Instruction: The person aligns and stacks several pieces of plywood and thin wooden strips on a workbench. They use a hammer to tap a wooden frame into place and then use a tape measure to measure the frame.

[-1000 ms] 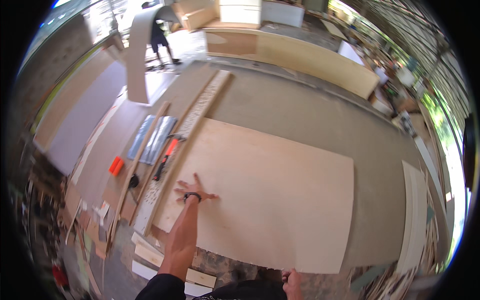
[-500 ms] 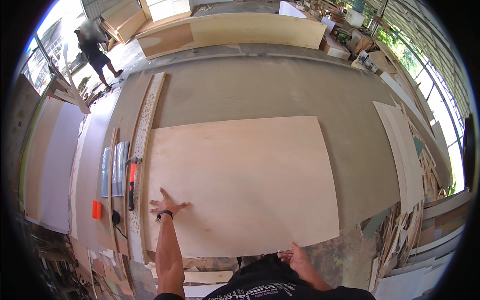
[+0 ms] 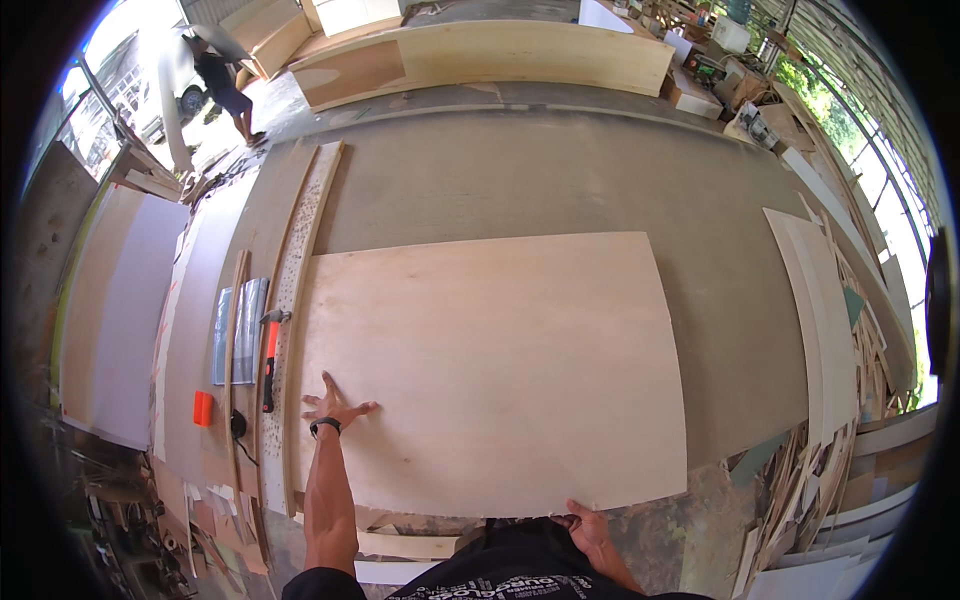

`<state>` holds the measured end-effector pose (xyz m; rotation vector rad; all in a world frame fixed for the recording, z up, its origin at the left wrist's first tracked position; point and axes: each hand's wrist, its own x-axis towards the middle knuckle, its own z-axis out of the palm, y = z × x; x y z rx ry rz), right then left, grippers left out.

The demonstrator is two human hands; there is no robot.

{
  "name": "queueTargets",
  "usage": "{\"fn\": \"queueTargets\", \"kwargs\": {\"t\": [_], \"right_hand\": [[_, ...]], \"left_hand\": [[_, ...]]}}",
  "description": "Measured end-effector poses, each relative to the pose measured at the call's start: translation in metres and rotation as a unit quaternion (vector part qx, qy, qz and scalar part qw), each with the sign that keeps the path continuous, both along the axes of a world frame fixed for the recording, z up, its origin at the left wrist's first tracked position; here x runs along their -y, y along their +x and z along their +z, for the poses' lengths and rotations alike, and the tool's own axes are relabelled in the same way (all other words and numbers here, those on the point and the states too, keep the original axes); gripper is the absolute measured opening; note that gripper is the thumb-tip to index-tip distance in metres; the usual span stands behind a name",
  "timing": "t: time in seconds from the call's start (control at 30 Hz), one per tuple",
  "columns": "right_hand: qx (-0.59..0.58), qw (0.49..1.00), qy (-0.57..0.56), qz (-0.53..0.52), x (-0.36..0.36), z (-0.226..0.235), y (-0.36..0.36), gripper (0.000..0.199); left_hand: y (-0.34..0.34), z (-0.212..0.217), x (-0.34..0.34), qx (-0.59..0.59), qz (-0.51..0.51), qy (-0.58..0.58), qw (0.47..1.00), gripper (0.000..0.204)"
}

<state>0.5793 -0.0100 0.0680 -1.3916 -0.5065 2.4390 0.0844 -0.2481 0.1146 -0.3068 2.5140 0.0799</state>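
Note:
A large pale plywood sheet (image 3: 500, 360) lies flat in front of me, its left edge along a long speckled wooden strip (image 3: 292, 250). My left hand (image 3: 338, 408), with a dark band at the wrist, rests on the sheet's left part, fingers spread wide. At the near edge, right of my body, my right hand (image 3: 588, 528) has its thumb at the sheet's edge and its other fingers curled against it, partly hidden. A claw hammer (image 3: 270, 360) with an orange and black handle lies on the strip, left of my left hand.
Left of the strip are thin wooden battens (image 3: 236, 330), a clear plastic packet (image 3: 250, 335), an orange block (image 3: 203, 408) and a black tape measure (image 3: 238, 425). Narrow offcuts (image 3: 795, 500) pile up at right. A person (image 3: 222, 80) stands far left; a long wooden panel (image 3: 500, 60) spans the back.
My right hand has shifted slightly along the near edge, its fingers now closer against the sheet. My left hand stays spread in place. The person far left has moved, and the view has shifted slightly.

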Motion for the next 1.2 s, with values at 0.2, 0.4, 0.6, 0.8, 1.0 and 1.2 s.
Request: {"fn": "queueTargets", "kwargs": {"t": [0.2, 0.4, 0.6, 0.8, 1.0, 1.2], "right_hand": [[-0.06, 0.992, 0.11, -0.018, 0.02, -0.009, 0.013, 0.053], [-0.123, 0.985, 0.121, -0.031, 0.019, 0.036, -0.008, 0.05], [-0.243, 0.961, 0.09, -0.101, 0.039, 0.028, 0.003, 0.063], [-0.26, 0.956, 0.064, -0.117, 0.082, 0.059, 0.087, 0.069], [-0.256, 0.963, 0.019, -0.078, 0.133, 0.044, 0.153, 0.069], [-0.194, 0.979, -0.03, -0.045, 0.15, -0.013, 0.187, 0.056]], "left_hand": [[0.0, 0.001, 0.008, -0.011, -0.017, 0.017, 1.0, 0.151], [0.012, -0.011, 0.045, -0.066, -0.032, 0.062, 0.995, 0.145], [0.085, -0.037, 0.098, -0.201, 0.043, 0.141, 0.968, 0.115], [0.185, -0.025, 0.162, -0.218, 0.172, 0.038, 0.96, 0.106], [0.249, -0.012, 0.23, -0.152, 0.286, -0.014, 0.946, 0.114], [0.284, -0.015, 0.257, -0.187, 0.236, 0.012, 0.953, 0.108]]}}
